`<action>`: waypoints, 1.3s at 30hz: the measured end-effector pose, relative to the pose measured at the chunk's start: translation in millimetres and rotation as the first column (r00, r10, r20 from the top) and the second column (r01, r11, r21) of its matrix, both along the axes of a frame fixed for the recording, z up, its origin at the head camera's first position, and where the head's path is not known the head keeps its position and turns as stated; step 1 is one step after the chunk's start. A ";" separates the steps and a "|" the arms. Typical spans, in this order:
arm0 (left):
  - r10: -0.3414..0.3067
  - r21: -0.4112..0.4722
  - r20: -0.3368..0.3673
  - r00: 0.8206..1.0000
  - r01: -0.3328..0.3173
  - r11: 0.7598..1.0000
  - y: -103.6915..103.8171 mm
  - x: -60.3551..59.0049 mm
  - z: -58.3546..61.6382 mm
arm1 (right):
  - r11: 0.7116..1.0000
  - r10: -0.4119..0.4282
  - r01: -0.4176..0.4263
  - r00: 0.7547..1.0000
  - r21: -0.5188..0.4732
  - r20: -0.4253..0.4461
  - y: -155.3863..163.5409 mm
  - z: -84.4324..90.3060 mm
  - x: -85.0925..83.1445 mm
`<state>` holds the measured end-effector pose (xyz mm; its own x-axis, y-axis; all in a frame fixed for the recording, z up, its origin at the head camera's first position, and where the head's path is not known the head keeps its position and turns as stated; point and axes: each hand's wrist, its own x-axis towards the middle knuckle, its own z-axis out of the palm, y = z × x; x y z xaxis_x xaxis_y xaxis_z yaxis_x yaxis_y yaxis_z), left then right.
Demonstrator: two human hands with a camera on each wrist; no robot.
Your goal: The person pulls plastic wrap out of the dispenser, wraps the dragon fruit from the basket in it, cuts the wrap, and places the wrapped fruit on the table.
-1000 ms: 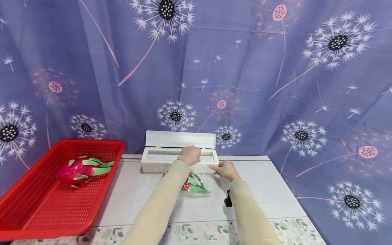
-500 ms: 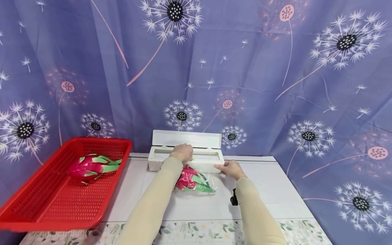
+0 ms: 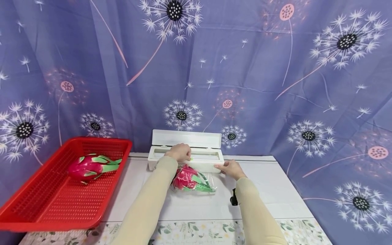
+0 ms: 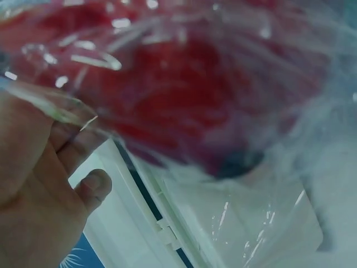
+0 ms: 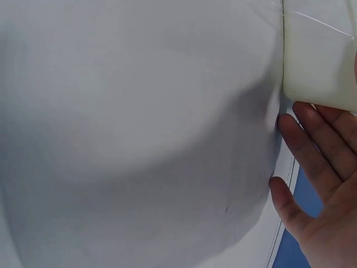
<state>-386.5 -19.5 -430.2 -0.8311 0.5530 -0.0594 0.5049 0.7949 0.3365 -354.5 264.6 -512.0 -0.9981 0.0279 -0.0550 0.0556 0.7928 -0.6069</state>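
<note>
**Both hands on the cling-film dispenser, wrapped dragon fruit right below**

So the person's got a white cling-film dispenser box (image 3: 185,157) sitting at the far edge of the table (image 3: 269,190), lid flipped up at the back. The left hand (image 3: 179,152) is on top of the box's open slot, fingers curled down over the front edge; can't tell whether it's actually pinching film. The right hand (image 3: 230,167) rests against the box's right front corner, at about 4 o'clock from the left hand, fingers fairly straight and just touching it (the right wrist view shows the same flat fingers on the corner).

The dragon fruit wrapped in clear film (image 3: 191,179) lies on the table just beside the box, at 6 o'clock from the left hand and 8 o'clock from the right, partly behind the left sleeve.

Off at 9 o'clock there's a red basket (image 3: 36,207) with another dragon fruit (image 3: 92,166), unwrapped.
</note>
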 end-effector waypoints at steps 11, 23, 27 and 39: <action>-0.011 0.076 0.042 0.999 0.008 0.997 -10.6 -0.9 -7.1 | 1.000 -0.010 0.010 1.000 -0.024 -0.002 -5.8 -0.5 3.7; -0.015 0.111 0.021 1.000 0.012 0.994 -21.6 -2.9 -8.8 | 0.999 -0.035 0.035 0.999 -0.017 -0.009 -3.9 -1.4 -1.9; 0.008 0.122 0.042 0.999 -0.014 0.992 -28.2 -0.9 -10.2 | 0.999 -0.025 0.025 1.000 -0.026 0.006 -6.2 -2.8 -2.9; 0.057 0.067 0.029 0.998 -0.058 0.996 -50.5 3.9 -3.0 | 0.999 -0.035 0.036 0.999 -0.006 0.031 -3.1 0.0 1.0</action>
<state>-382.6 -70.0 -433.2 -0.8602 0.5078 -0.0462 0.4490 0.7973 0.4034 -353.5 261.5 -512.0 -0.9943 0.0629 -0.0861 0.1025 0.7862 -0.6094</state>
